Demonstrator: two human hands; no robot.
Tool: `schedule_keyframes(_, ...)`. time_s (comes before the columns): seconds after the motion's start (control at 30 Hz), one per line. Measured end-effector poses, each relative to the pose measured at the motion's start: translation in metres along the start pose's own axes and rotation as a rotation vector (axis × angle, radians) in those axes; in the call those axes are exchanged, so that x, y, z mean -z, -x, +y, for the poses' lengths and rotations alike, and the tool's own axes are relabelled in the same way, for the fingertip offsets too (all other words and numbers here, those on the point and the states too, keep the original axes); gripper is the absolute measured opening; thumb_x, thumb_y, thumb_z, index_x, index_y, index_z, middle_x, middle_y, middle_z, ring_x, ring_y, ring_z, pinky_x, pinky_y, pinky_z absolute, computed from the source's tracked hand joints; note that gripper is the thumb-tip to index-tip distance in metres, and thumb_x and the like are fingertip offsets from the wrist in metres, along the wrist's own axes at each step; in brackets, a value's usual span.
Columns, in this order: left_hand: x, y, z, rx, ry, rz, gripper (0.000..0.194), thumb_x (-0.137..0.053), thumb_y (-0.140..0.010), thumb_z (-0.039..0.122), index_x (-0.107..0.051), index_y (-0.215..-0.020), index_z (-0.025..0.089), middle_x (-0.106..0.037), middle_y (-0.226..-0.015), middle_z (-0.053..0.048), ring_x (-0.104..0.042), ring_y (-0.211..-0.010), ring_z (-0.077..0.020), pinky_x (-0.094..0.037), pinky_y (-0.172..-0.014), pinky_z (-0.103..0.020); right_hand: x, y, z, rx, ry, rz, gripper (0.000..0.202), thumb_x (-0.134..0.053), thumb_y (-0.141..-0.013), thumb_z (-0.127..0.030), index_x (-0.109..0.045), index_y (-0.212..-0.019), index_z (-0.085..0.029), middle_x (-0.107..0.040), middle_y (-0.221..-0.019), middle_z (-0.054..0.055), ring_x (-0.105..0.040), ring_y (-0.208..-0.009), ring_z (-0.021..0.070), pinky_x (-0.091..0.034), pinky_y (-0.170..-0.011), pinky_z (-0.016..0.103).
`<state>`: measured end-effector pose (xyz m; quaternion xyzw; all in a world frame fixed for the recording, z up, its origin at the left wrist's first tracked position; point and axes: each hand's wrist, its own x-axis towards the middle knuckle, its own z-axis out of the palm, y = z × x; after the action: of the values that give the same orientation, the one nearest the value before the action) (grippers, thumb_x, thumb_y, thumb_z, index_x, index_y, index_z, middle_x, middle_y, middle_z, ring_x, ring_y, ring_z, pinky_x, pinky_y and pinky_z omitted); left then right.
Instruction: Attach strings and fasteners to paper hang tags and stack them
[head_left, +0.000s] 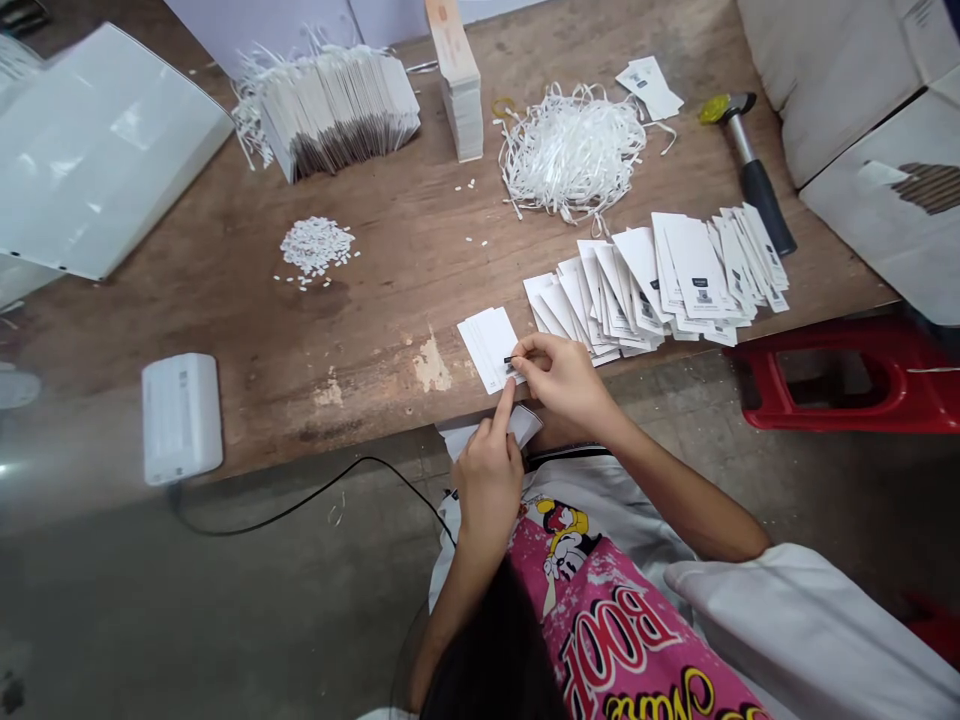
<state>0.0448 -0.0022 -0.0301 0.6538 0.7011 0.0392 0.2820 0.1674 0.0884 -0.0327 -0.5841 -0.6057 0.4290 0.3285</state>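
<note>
Dark hair (491, 650) sits nearest, left hand (491, 470) pointing, right hand (559, 375) pinching white cards (484, 345), box (855, 230) contents hidden

The head camera looks steeply down on the hands (491, 475) and tabletop (405, 250).

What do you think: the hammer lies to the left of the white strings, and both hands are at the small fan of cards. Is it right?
The side is wrong: the head view shows the hammer lying to the right of the white strings. The left hand and right hand are indeed at the small fan of cards.
</note>
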Motion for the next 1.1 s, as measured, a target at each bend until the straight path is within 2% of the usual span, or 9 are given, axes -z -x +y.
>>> schedule_keyframes(0.13, -0.0011, 0.0010, -0.0013, -0.012, 0.001, 0.007, 0.066, -0.041, -0.092, 0.013, -0.021, -0.151, 0.037, -0.067, -0.100, -0.001, -0.064, -0.083, -0.0158, -0.044, -0.070, -0.024, -0.0013, -0.0007, 0.0000, -0.024, 0.056, 0.004, 0.007, -0.055, -0.080, -0.015, -0.061, -0.075, -0.017, -0.066, -0.073, 0.002, -0.058, -0.064, 0.0131, -0.042, -0.063, 0.026)
schedule_keyframes(0.37, 0.0004, 0.0011, -0.0002, -0.021, 0.019, 0.013, 0.067, -0.041, -0.092, 0.012, -0.021, -0.150, 0.037, -0.067, -0.099, -0.001, -0.064, -0.084, -0.0168, -0.046, -0.072, -0.026, -0.0013, -0.0004, 0.0037, 0.048, 0.153, 0.013, 0.008, -0.055, -0.079, -0.014, -0.062, -0.076, -0.017, -0.066, -0.074, 0.002, -0.056, -0.063, 0.0130, -0.040, -0.062, 0.026)
schedule_keyframes(0.67, -0.0006, 0.0007, -0.0003, -0.011, 0.039, -0.017, 0.070, -0.044, -0.091, 0.010, -0.020, -0.151, 0.037, -0.067, -0.099, -0.002, -0.064, -0.085, -0.0178, -0.047, -0.072, -0.027, -0.0035, 0.0018, 0.0023, 0.057, 0.176, 0.088, 0.008, -0.056, -0.077, -0.014, -0.063, -0.073, -0.017, -0.067, -0.073, 0.003, -0.056, -0.060, 0.0135, -0.042, -0.061, 0.027)
schedule_keyframes(0.9, 0.0007, 0.0002, -0.0016, -0.027, 0.047, -0.042, 0.070, -0.044, -0.091, 0.011, -0.019, -0.151, 0.037, -0.067, -0.101, -0.003, -0.064, -0.088, -0.0184, -0.048, -0.074, -0.028, -0.0053, 0.0019, 0.0006, -0.005, 0.148, 0.096, 0.007, -0.058, -0.077, -0.014, -0.063, -0.072, -0.017, -0.066, -0.068, 0.002, -0.057, -0.057, 0.0128, -0.043, -0.058, 0.026)
schedule_keyframes(1.1, 0.0048, -0.0008, -0.0020, -0.032, 0.015, -0.040, 0.069, -0.045, -0.091, 0.012, -0.020, -0.150, 0.038, -0.067, -0.101, -0.002, -0.064, -0.089, -0.0186, -0.049, -0.076, -0.029, -0.0070, 0.0028, 0.0016, 0.010, 0.173, 0.118, 0.007, -0.059, -0.077, -0.014, -0.064, -0.073, -0.017, -0.066, -0.069, 0.002, -0.057, -0.058, 0.0129, -0.042, -0.056, 0.026)
